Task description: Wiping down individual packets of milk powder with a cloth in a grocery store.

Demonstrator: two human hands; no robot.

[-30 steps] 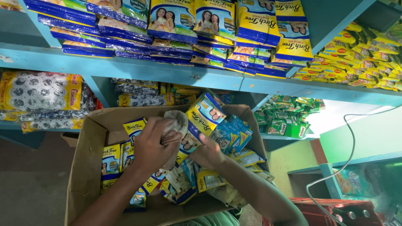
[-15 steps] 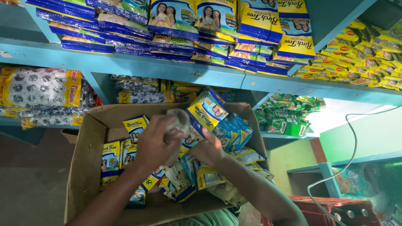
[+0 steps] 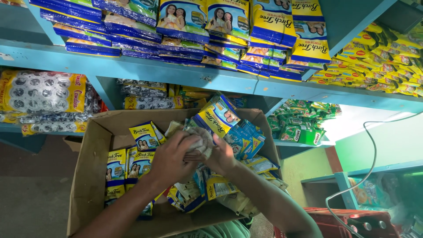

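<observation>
Two hands are seen over one big cardboard box (image 3: 88, 176). The box is brown, stiff and square, with its flaps open. A crinkly clear wrapper (image 3: 202, 137) is held between both hands, just above the middle of the box. The fingers of the left hand (image 3: 169, 156) are curled shut around it, and the fingers of the right hand (image 3: 220, 155) are closed on its other side. A yellow and blue packet (image 3: 217, 115) is seen tilted up just behind the hands, touching the wrapper.

Inside the box, about five small packets (image 3: 132, 163) are stood upright along the left side. They are flat, shiny and soft, in yellow and blue. More packets are piled loosely under the hands; they cannot be counted.

Above the box, one blue shelf (image 3: 176, 72) is seen. It is flat and painted. Many shiny bags (image 3: 185, 20) are stacked on it in flat layers. A heap of small green packs (image 3: 304, 125) is seen to the right.
</observation>
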